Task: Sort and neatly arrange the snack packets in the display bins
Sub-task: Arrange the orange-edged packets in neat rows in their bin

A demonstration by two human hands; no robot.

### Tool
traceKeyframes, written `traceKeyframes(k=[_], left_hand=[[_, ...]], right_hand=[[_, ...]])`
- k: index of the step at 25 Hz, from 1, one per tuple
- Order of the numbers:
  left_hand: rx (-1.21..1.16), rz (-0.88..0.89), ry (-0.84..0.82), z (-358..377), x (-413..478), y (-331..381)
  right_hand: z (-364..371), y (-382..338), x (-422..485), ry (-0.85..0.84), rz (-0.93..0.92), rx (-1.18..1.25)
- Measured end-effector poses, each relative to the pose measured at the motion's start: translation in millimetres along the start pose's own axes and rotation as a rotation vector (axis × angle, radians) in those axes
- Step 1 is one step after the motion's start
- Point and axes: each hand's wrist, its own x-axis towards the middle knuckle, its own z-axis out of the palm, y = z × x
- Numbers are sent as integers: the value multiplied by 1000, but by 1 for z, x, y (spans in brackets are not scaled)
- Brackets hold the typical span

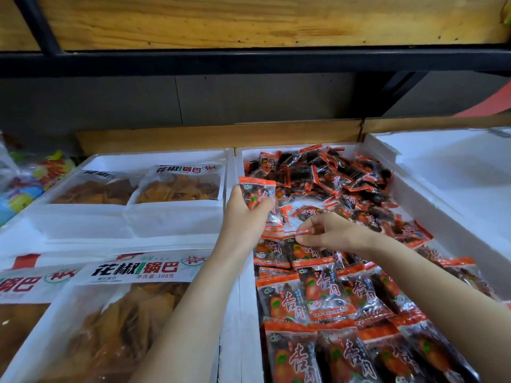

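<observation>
A white foam bin (pixel 247 277) holds many small red-edged snack packets with dark fruit inside. The near packets (pixel 329 297) lie in neat overlapping rows; the far ones (pixel 331 175) are a loose heap. My left hand (pixel 243 214) grips a few stacked packets (pixel 257 193), held upright above the bin's left side. My right hand (pixel 329 230) pinches the red edge of one packet (pixel 297 232) in the middle of the bin, just above the arranged rows.
To the left, white foam bins (pixel 177 217) hold large bags of orange crisps (pixel 179 186). An empty-looking white foam bin (pixel 442 172) stands to the right. A dark shelf beam (pixel 249 60) and wooden board overhang the bins. Colourful sweets (pixel 30 178) lie far left.
</observation>
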Motion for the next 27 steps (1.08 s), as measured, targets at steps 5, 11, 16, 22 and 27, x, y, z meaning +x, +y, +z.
traceKeyframes(k=[5, 11, 16, 22, 27], left_hand=[[21, -64, -97, 6, -2, -8], [-19, 133, -56, 12, -3, -12], [107, 198, -146, 34, -6, -13], [822, 189, -548, 46, 31, -11], [1128, 148, -759, 42, 42, -14]], right_hand=[[5, 6, -1, 67, -137, 24], [-15, -13, -18, 155, -267, 355], [-29, -17, -33, 127, -341, 297], [-68, 16, -20, 350, -121, 281], [-66, 30, -10, 169, -82, -7]])
